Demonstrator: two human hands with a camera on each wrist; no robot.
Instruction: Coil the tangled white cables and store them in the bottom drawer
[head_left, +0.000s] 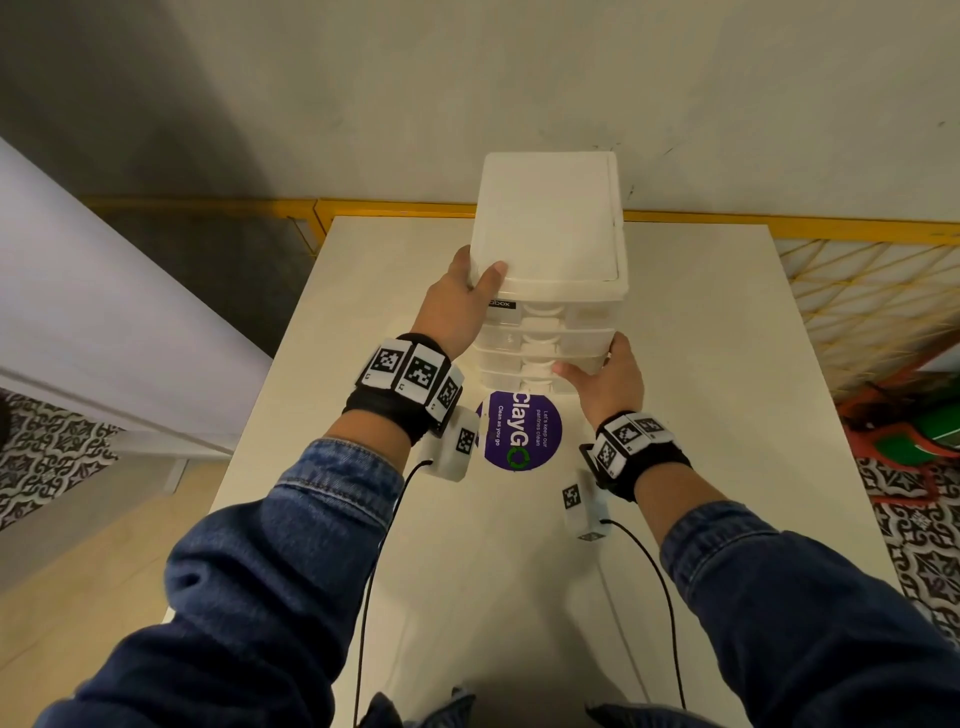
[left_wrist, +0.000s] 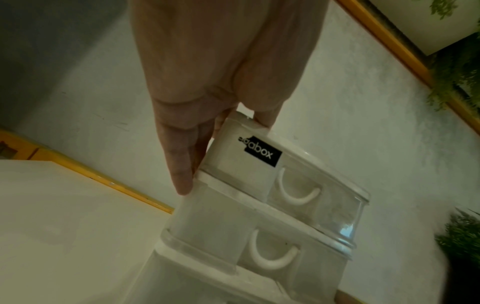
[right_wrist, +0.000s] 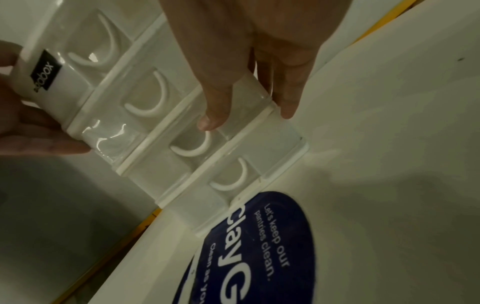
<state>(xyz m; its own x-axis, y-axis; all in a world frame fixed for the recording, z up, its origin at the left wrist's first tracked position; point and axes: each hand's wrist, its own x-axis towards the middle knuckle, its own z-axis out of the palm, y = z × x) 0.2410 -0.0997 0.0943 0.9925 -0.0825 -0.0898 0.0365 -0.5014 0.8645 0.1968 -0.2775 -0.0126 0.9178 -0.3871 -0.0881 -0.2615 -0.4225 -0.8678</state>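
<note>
Denim sleeves (head_left: 291, 530) reach in | left hand (head_left: 457, 306) holds white translucent plastic drawer tower (head_left: 550, 244) at its top corner | right hand (head_left: 608, 382), fingers straight, braces the lower side | advice: keep it level on white bench (head_left: 701, 415); no white cables in view.

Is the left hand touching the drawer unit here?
Touching. The head view shows the left hand gripping the drawer unit's top left corner, thumb on the lid; the left wrist view shows its fingers along the side.
</note>
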